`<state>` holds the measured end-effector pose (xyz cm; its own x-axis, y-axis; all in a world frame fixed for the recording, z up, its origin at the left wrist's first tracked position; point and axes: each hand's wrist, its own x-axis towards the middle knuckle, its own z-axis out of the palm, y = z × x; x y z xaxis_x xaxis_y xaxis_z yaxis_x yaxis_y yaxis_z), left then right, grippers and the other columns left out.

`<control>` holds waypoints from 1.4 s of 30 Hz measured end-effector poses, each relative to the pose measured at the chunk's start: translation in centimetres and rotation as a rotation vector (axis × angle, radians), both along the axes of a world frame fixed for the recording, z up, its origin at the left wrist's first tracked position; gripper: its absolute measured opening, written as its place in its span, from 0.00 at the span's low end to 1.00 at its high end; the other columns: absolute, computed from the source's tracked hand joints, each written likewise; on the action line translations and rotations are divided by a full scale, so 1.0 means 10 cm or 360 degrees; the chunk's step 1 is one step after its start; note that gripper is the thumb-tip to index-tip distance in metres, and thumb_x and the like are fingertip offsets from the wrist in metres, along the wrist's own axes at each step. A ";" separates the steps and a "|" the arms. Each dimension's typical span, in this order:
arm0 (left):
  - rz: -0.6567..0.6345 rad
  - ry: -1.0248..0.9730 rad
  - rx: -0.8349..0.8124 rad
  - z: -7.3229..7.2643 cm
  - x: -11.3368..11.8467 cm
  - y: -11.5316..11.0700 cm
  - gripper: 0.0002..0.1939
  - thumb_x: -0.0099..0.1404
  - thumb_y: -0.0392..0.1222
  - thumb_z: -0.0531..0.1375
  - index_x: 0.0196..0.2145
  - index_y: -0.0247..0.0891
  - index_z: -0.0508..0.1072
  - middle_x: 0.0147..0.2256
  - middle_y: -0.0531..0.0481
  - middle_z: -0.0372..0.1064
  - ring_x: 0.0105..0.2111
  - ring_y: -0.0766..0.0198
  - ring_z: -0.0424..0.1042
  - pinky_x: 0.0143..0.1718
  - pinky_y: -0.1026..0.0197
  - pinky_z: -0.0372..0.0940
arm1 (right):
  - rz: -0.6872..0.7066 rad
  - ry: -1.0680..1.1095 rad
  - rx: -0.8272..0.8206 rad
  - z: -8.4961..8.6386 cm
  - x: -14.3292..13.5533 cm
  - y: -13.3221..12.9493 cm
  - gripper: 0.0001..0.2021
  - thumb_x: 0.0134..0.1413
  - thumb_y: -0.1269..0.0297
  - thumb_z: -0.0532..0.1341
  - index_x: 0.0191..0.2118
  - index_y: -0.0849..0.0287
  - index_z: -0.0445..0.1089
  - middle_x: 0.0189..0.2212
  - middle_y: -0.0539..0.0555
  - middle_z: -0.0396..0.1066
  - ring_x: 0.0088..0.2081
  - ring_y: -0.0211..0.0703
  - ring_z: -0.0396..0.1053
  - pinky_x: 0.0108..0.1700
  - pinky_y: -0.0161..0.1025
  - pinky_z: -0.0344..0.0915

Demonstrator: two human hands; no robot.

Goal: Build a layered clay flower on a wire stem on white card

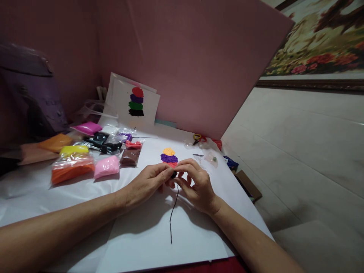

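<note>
My left hand (150,182) and my right hand (197,184) meet over a white sheet (148,242). Between their fingertips is a small lump of black clay (174,174), pinched from both sides. Below it a thin dark line (170,220) runs down the sheet. Just beyond my fingers, yellow clay (168,151), purple clay (169,158) and red clay (170,164) form a textured stack on the paper, its lower part hidden by my hands.
Bags of coloured clay, including an orange one (72,170) and a pink one (107,167), lie left. A picture of stacked colours (136,101) leans at the back. Scissors (199,138) lie back right, near a small clear packet (211,159). A brown box (248,185) sits at right.
</note>
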<state>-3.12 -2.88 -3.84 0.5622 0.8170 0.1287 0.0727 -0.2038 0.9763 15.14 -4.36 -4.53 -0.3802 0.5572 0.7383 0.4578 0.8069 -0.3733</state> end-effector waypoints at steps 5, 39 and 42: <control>0.0015 0.0002 -0.0012 0.00 0.00 0.00 0.15 0.64 0.52 0.55 0.31 0.37 0.68 0.28 0.51 0.67 0.28 0.65 0.66 0.30 0.62 0.59 | 0.0014 -0.0007 -0.0009 0.00 0.00 0.00 0.10 0.56 0.73 0.60 0.44 0.56 0.68 0.38 0.55 0.69 0.32 0.38 0.69 0.29 0.35 0.71; -0.0026 -0.0004 -0.0008 0.01 0.00 0.00 0.15 0.65 0.51 0.52 0.32 0.37 0.68 0.28 0.49 0.69 0.28 0.64 0.65 0.31 0.61 0.59 | 0.0027 -0.0007 -0.0014 -0.03 0.02 0.02 0.12 0.54 0.76 0.59 0.43 0.56 0.68 0.38 0.55 0.69 0.34 0.39 0.71 0.30 0.35 0.72; 0.0005 0.0015 0.0011 0.01 0.00 -0.01 0.17 0.66 0.53 0.51 0.32 0.37 0.69 0.28 0.49 0.68 0.27 0.65 0.64 0.30 0.61 0.59 | 0.0024 0.0007 -0.0017 -0.03 0.02 0.01 0.12 0.54 0.76 0.58 0.43 0.56 0.69 0.38 0.55 0.69 0.33 0.39 0.70 0.30 0.35 0.72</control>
